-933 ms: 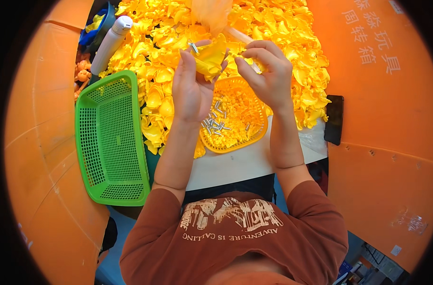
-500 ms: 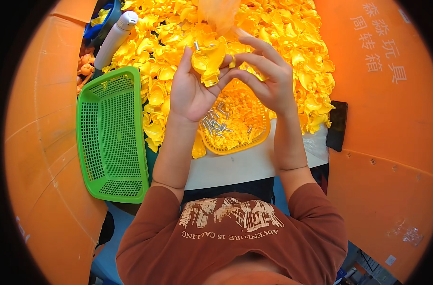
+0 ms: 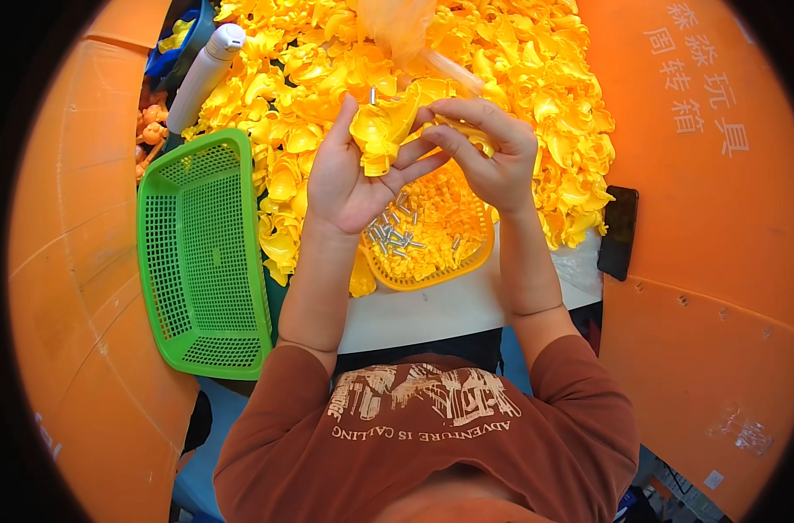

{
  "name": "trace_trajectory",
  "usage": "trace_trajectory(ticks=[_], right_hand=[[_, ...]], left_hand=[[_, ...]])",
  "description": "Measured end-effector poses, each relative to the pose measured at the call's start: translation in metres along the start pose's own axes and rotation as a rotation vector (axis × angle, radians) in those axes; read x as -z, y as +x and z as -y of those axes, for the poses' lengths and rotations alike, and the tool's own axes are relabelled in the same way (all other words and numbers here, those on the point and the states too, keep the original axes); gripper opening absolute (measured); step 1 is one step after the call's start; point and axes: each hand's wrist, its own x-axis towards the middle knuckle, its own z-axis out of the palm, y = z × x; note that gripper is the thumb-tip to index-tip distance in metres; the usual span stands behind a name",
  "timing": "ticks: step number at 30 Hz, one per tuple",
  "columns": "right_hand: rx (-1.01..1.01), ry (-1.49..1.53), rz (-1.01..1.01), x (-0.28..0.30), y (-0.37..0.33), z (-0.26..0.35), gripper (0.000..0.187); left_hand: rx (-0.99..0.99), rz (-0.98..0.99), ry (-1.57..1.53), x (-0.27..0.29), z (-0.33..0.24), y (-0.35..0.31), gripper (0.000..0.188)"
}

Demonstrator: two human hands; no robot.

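Note:
My left hand (image 3: pixel 334 193) holds a curved yellow plastic shell part (image 3: pixel 381 138) between its thumb and fingers, palm turned up. A short silver metal pin (image 3: pixel 373 95) stands up from the top of that part. At the part's right side, my right hand (image 3: pixel 495 155) has thumb and forefinger pinched together, their tips against the left fingers. Whatever lies in that pinch is hidden or too small to name. Below both hands sits a yellow basket (image 3: pixel 425 281) of small yellow pieces (image 3: pixel 441 248), with several silver pins (image 3: pixel 395 235) lying on them at its left.
A large heap of yellow plastic shells (image 3: pixel 536 96) covers the table's far side, with a translucent orange bag (image 3: pixel 397 26) over it. To the left are a green basket (image 3: pixel 216 279) and a white bottle (image 3: pixel 203 80). A black phone (image 3: pixel 619 231) rests against the orange panel (image 3: pixel 702 218) at right.
The yellow part has tilted slightly in my left hand, and its pin now points more upright. My right fingers have closed in; a small yellow bit seen by them earlier is out of sight.

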Motion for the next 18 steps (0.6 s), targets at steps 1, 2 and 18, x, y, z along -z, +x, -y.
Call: trace_trajectory(ticks=[1,2,18], right_hand=[[-0.001,0.004,-0.015,-0.001,0.0,-0.002,0.019],[-0.003,0.008,-0.03,-0.002,-0.001,-0.004,0.019],[0.034,-0.114,-0.003,0.011,0.002,0.002,0.02]], left_hand=[[-0.028,-0.033,0.025,-0.002,0.001,0.0,0.057],[-0.026,-0.033,0.027,-0.001,0.001,0.0,0.057],[-0.199,-0.297,0.448,-0.02,0.01,0.001,0.06]])
